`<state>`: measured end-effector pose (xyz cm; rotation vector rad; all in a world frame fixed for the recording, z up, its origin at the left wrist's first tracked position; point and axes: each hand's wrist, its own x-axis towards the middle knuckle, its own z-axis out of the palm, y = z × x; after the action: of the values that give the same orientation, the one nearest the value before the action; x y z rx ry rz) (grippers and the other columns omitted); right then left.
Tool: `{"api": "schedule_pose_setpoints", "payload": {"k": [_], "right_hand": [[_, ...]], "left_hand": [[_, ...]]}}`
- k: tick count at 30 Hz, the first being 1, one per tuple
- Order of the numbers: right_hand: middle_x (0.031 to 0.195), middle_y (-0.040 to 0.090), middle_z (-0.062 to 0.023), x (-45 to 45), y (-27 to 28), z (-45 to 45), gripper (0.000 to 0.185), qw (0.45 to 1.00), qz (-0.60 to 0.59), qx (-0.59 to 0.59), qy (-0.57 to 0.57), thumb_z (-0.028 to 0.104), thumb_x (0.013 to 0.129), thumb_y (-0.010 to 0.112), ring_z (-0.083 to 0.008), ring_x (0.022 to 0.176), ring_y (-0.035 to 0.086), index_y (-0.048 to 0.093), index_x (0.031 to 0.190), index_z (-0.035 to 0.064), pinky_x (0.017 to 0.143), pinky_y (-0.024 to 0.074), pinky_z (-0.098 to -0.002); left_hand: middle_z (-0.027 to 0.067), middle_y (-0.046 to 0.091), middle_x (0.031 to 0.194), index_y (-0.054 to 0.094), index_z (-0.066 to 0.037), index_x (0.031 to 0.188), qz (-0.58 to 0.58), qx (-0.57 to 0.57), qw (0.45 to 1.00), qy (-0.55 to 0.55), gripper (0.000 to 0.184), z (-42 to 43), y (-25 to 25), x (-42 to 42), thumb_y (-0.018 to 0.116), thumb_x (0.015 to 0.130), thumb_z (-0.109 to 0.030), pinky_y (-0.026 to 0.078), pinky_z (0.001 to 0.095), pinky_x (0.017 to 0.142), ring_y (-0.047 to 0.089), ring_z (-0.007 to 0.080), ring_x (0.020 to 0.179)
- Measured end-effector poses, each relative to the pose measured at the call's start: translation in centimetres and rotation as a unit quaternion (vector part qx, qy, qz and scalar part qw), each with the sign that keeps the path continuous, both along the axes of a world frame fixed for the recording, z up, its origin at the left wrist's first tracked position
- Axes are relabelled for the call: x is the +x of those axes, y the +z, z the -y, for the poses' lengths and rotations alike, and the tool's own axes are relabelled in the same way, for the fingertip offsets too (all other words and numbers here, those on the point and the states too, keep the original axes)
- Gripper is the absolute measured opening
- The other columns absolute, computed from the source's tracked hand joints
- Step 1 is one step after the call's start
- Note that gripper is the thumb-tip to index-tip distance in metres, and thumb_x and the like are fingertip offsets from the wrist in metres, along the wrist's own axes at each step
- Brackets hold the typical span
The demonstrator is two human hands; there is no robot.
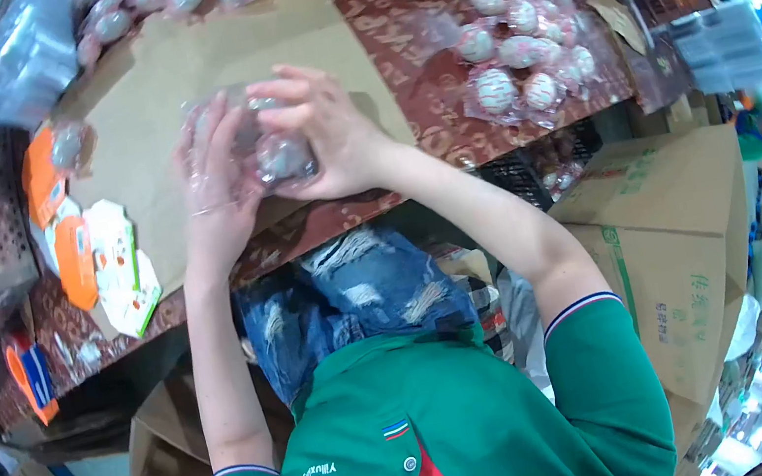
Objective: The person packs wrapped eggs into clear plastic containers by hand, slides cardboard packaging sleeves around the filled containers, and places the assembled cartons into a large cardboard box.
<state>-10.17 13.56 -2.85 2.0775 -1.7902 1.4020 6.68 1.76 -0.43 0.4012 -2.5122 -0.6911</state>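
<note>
In the head view, my left hand [214,160] is curved around a clear plastic bag [203,198], whose film lies over its fingers. My right hand [326,127] grips the other side, fingers bent over a pale ball in clear wrapping [282,158]. More wrapped balls seem to sit between the palms, but fingers and glare partly hide them. Both hands are just above a brown cardboard sheet [299,37]. Farther left, a single wrapped ball [69,146] rests near the orange cards [74,262] and white-and-green cards [116,265].
Wrapped white balls with red lines [525,46] are heaped on the patterned red tablecloth [397,21]. Perforated metal trays [5,223] border the table. Clear bags [34,59] are stacked at back left. A large carton [666,243] stands to my right.
</note>
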Motion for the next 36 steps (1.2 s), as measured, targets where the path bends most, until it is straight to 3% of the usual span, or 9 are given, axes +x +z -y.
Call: {"api": "schedule_pose_setpoints", "payload": {"k": [5, 8, 9, 12, 13, 18, 21, 27, 36], "right_hand": [[0.142, 0.044, -0.0096, -0.3, 0.2, 0.3, 0.075, 0.996, 0.043, 0.009, 0.072, 0.025, 0.064, 0.086, -0.0358, 0.13, 0.043, 0.047, 0.127, 0.0176, 0.106, 0.0398, -0.0461], [0.144, 0.043, -0.0098, -0.2, 0.4, 0.4, 0.075, 0.996, 0.046, 0.014, 0.075, 0.024, 0.065, 0.086, -0.036, 0.133, 0.041, 0.046, 0.127, 0.0178, 0.107, 0.0389, -0.0463], [0.144, 0.043, -0.0099, -0.2, 0.4, 0.3, 0.075, 0.996, 0.045, 0.02, 0.07, 0.024, 0.065, 0.086, -0.0361, 0.133, 0.04, 0.046, 0.128, 0.018, 0.108, 0.0385, -0.0464], [0.146, 0.04, -0.0098, -0.1, 0.2, 0.3, 0.077, 0.996, 0.033, 0.033, 0.075, 0.023, 0.065, 0.086, -0.0373, 0.135, 0.037, 0.044, 0.13, 0.0188, 0.109, 0.0359, -0.0486], [0.147, 0.04, -0.0097, 0.0, 0.4, 0.3, 0.077, 0.996, 0.03, 0.038, 0.074, 0.023, 0.065, 0.086, -0.0383, 0.135, 0.036, 0.044, 0.13, 0.0189, 0.11, 0.0347, -0.0494], [0.146, 0.04, -0.0103, 1.0, 4.6, 0.3, 0.074, 0.985, -0.1, 0.137, 0.006, 0.038, 0.065, 0.082, -0.0416, 0.133, 0.034, 0.047, 0.124, 0.0093, 0.107, 0.0324, -0.0535], [0.136, 0.047, -0.0174, 1.4, 6.7, 3.1, 0.075, 0.967, -0.202, 0.157, -0.004, 0.048, 0.065, 0.079, -0.0405, 0.126, 0.042, 0.05, 0.116, 0.0016, 0.104, 0.034, -0.0501], [0.124, 0.05, -0.0242, 1.9, 6.5, 5.6, 0.095, 0.95, -0.243, 0.189, 0.043, 0.05, 0.06, 0.082, -0.0384, 0.116, 0.05, 0.045, 0.129, -0.0022, 0.104, 0.0353, -0.0463], [0.14, 0.041, -0.0243, 0.5, 9.7, 4.4, 0.087, 0.932, -0.262, 0.227, 0.109, 0.037, 0.06, 0.082, -0.0417, 0.129, 0.04, 0.045, 0.137, 0.0185, 0.107, 0.0297, -0.0533]], "left_hand": [[0.0149, 0.033, 0.155, 0.038, -0.007, 0.145, -0.018, 0.081, 0.996, 0.016, 0.072, -1.9, -0.5, 4.3, 0.068, 0.08, -0.007, 0.02, 0.0505, 0.117, 0.022, 0.0417, 0.143], [0.0171, 0.035, 0.151, 0.034, -0.005, 0.145, -0.039, 0.09, 0.995, 0.027, 0.074, -1.3, -3.2, 7.1, 0.069, 0.08, 0.001, 0.028, 0.0465, 0.116, 0.038, 0.0358, 0.138], [0.0162, 0.044, 0.142, 0.034, -0.005, 0.145, -0.078, 0.268, 0.955, 0.1, 0.076, -2.0, -2.6, 6.8, 0.072, 0.079, 0.003, 0.036, 0.0427, 0.112, 0.047, 0.0293, 0.13], [0.0111, 0.051, 0.132, 0.047, -0.005, 0.135, -0.187, 0.393, 0.895, 0.097, 0.062, -1.9, -1.7, 5.1, 0.075, 0.08, -0.005, 0.043, 0.0376, 0.103, 0.053, 0.024, 0.121], [0.0105, 0.052, 0.13, 0.05, -0.005, 0.131, -0.108, 0.298, 0.945, 0.082, 0.06, -0.8, -2.3, 5.1, 0.078, 0.078, -0.007, 0.044, 0.0355, 0.101, 0.053, 0.0219, 0.119], [0.0097, 0.054, 0.122, 0.057, -0.003, 0.12, -0.161, 0.407, 0.896, 0.072, 0.052, 0.6, -3.0, 3.4, 0.081, 0.075, -0.008, 0.045, 0.0338, 0.099, 0.055, 0.0224, 0.116], [0.0099, 0.052, 0.13, 0.048, -0.006, 0.133, -0.098, 0.199, 0.972, 0.076, 0.059, 0.8, -2.3, 3.3, 0.074, 0.08, -0.001, 0.045, 0.0347, 0.102, 0.052, 0.0218, 0.122], [0.0126, 0.056, 0.122, 0.036, -0.004, 0.142, -0.143, 0.701, 0.698, 0.019, 0.057, 3.1, -0.5, 5.8, 0.061, 0.091, -0.004, 0.048, 0.0322, 0.097, 0.058, 0.0198, 0.11], [0.0074, 0.065, 0.1, 0.046, 0.001, 0.129, -0.037, 0.667, 0.74, 0.078, 0.045, 4.8, 1.1, 2.2, 0.063, 0.088, -0.001, 0.051, 0.0255, 0.079, 0.061, 0.013, 0.086]]}}
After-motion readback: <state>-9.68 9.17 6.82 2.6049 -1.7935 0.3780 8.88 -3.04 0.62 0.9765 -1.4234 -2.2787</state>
